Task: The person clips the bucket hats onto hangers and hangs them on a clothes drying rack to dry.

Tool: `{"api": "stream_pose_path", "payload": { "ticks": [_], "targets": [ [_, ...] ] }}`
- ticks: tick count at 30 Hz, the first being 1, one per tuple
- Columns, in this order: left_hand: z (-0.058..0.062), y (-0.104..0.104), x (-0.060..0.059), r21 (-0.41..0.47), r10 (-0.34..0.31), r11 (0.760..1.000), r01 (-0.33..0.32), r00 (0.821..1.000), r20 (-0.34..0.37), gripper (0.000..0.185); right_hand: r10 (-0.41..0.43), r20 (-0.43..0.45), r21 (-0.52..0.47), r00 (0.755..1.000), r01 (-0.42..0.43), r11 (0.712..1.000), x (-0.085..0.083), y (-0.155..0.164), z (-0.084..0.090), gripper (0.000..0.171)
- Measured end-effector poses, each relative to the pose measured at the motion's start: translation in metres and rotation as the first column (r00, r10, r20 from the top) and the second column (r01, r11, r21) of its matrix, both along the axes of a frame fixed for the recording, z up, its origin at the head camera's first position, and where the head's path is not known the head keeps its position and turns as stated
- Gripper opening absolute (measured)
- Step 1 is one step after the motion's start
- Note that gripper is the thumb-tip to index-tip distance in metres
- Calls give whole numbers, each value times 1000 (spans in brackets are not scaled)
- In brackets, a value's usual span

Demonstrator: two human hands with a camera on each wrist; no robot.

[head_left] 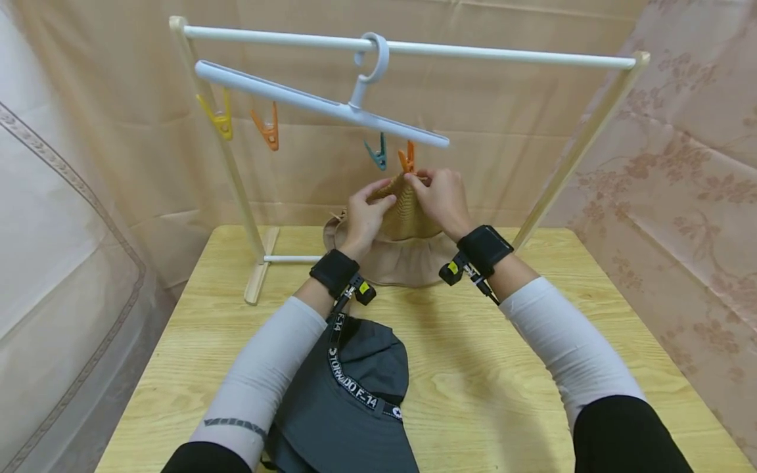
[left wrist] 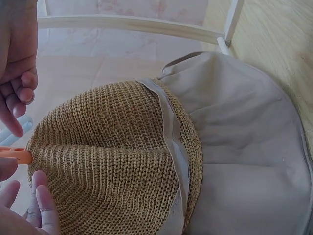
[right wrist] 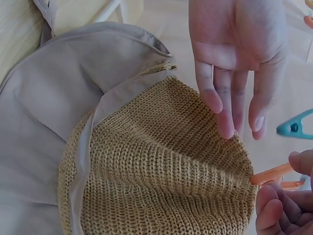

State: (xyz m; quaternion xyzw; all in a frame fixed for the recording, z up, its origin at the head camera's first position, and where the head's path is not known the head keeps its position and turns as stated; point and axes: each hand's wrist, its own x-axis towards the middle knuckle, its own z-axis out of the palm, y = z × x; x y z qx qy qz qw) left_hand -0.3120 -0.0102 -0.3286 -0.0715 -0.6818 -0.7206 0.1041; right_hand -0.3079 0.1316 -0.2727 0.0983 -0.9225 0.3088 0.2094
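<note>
The left hand (head_left: pixel 367 217) is hovering with fingers relaxed beside the knit-crowned sun hat (head_left: pixel 408 213), the right hand (head_left: pixel 445 200) likewise near the orange clothespin (head_left: pixel 407 164) pinching its peak; neither is visibly gripping. The hat is sitting beneath the tilting hanger (head_left: pixel 331 107), so gentle handling seems wise. A dark cap (head_left: pixel 349 440) is lying on the wooden table (head_left: pixel 195 341), tan curtain (head_left: pixel 503 164) behind.

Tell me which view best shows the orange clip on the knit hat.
The head view: the orange clip stands upright there, both prongs in sight above the right hand. The left wrist view has only a part, cut by its left edge; the right wrist view shows it larger, but partly covered by that hand.
</note>
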Motion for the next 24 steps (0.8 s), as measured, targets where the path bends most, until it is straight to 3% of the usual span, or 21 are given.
{"api": "stream_pose_path", "payload": {
  "ticks": [6,14,24],
  "targets": [
    [-1,-6,1,-7,-7,1000,7,1000,-9,35,25,15,-2,1000,-25,1000,3,-1,-6,34],
    [-7,-11,2,53,-12,999,12,1000,2,35,57,5,36,998,-57,998,10,-2,-19,35],
    [-13,-24,5,-99,25,995,-22,999,24,26,96,1,25,995,-96,995,17,-2,-31,38]
  ]
}}
